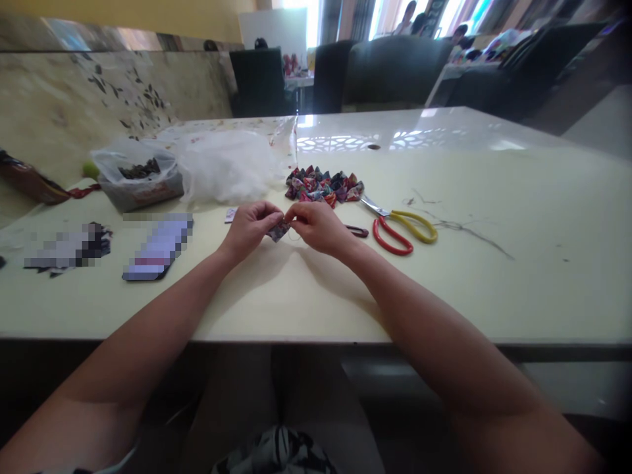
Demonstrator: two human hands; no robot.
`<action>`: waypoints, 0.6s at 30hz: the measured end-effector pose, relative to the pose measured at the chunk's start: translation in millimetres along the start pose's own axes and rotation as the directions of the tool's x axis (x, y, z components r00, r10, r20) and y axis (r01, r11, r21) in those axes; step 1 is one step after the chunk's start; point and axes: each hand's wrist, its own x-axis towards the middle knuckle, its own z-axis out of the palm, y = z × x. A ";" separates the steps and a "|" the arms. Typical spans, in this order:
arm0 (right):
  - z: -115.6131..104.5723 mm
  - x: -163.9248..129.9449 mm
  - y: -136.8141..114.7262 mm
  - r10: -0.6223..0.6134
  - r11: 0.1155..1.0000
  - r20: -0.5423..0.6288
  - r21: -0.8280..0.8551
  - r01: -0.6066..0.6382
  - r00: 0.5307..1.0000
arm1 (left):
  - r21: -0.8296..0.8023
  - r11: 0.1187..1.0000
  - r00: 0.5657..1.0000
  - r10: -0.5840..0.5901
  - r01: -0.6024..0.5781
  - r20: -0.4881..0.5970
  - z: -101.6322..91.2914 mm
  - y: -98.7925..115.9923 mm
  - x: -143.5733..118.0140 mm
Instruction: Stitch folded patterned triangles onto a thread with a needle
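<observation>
Forearms: two bare arms are stretched from the near edge toward the middle of the cream table (494, 263).
Left hand (251, 227): its fingers are closed on a small patterned fabric piece (278, 230), pinched at the piece's left side.
Right hand (318, 227): its fingertips are pinched narrow at the piece's upper right edge; what is gripped cannot be told.
Fabric piece: held between both hands, just above the tabletop.
Progress: a pile of similar folded pieces (323, 184) is seen just beyond the hands, so many appear finished; one is judged in hand.
Right of hands: red and yellow scissors (402, 230) lie near.
Far left: a clear bag (141, 174) and white stuffing (227, 164) rest.
</observation>
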 end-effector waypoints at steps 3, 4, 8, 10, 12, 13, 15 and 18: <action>-0.5 -0.6 -2.3 0.004 1.000 0.011 -0.002 -0.004 1.000 | 0.001 1.000 1.000 0.001 -0.001 0.002 -0.2 -0.6 0.3; -0.7 -0.8 -3.0 0.007 1.000 0.015 -0.001 -0.007 1.000 | 0.000 1.000 1.000 0.002 -0.002 0.003 -0.3 -0.7 0.3; -0.7 -1.4 -4.2 0.017 1.000 0.029 0.000 -0.017 0.999 | -0.011 1.000 1.000 -0.006 0.007 0.014 0.0 0.3 -0.1; -0.4 -1.4 -3.9 0.013 1.000 0.037 -0.006 -0.013 0.999 | -0.013 1.000 1.000 -0.011 0.012 0.022 0.3 1.0 -0.3; 0.0 -1.5 -3.5 0.009 1.000 0.046 -0.016 -0.008 0.999 | -0.011 1.000 1.000 -0.010 0.010 0.027 0.3 1.3 -0.4; 0.1 -1.6 -3.3 0.008 1.000 0.050 -0.021 -0.007 0.999 | -0.008 1.000 1.000 -0.007 0.007 0.029 0.3 1.3 -0.3; 0.1 -1.9 -3.4 0.008 1.000 0.057 -0.027 -0.007 0.998 | -0.002 1.000 0.999 0.002 -0.002 0.032 0.1 1.0 -0.2; 0.0 -2.3 -4.4 0.012 1.000 0.066 -0.026 -0.010 0.998 | 0.005 1.000 0.999 0.011 -0.011 0.041 0.1 0.4 0.2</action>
